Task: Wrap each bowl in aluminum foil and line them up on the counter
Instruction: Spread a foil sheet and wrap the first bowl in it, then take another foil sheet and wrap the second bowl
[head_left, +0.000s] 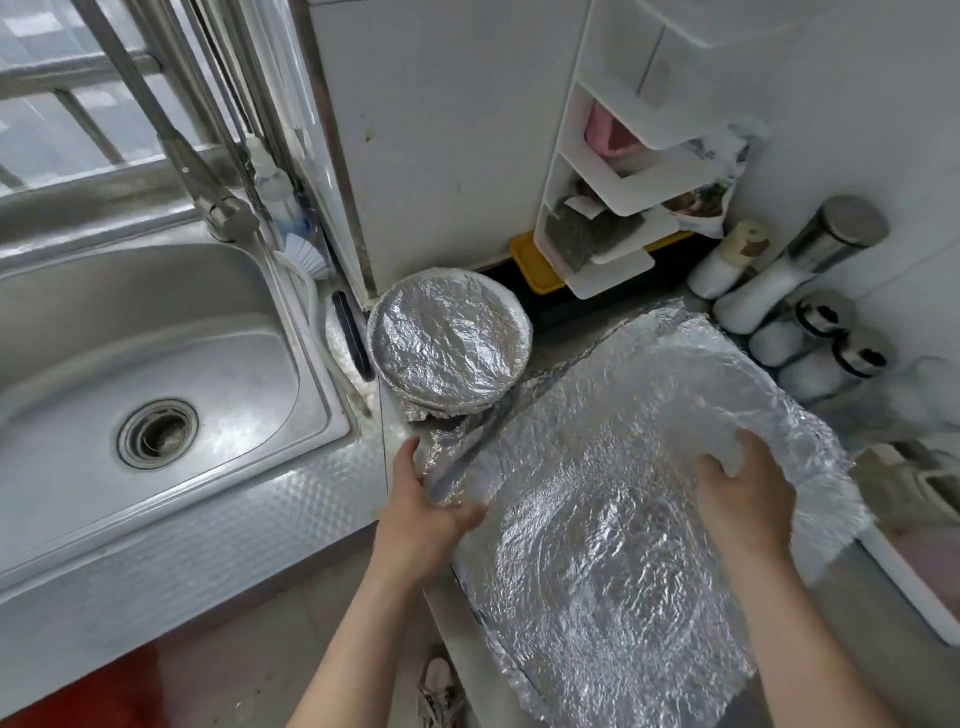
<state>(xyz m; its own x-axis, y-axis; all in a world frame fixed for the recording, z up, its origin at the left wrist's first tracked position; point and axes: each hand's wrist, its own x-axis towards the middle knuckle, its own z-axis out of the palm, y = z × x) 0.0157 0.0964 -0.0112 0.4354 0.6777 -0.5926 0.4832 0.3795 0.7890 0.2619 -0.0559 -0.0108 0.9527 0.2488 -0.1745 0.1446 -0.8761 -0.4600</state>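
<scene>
Foil sheet (597, 493): left grip (426, 499) pinches crumpled corner, right grip (743, 493) clutches opposite side

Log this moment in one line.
step: foil sheet spread out | left hand: grips its left edge | right hand: grips its right edge | done: one wrapped bowl beside sink

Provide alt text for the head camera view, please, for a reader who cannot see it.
Two hands work a large crinkled foil sheet: the left hand grips its crumpled left edge, the right hand grips its right side. Behind it stands a bowl already covered in foil, beside a steel sink; lidded jars stand at the right.
</scene>
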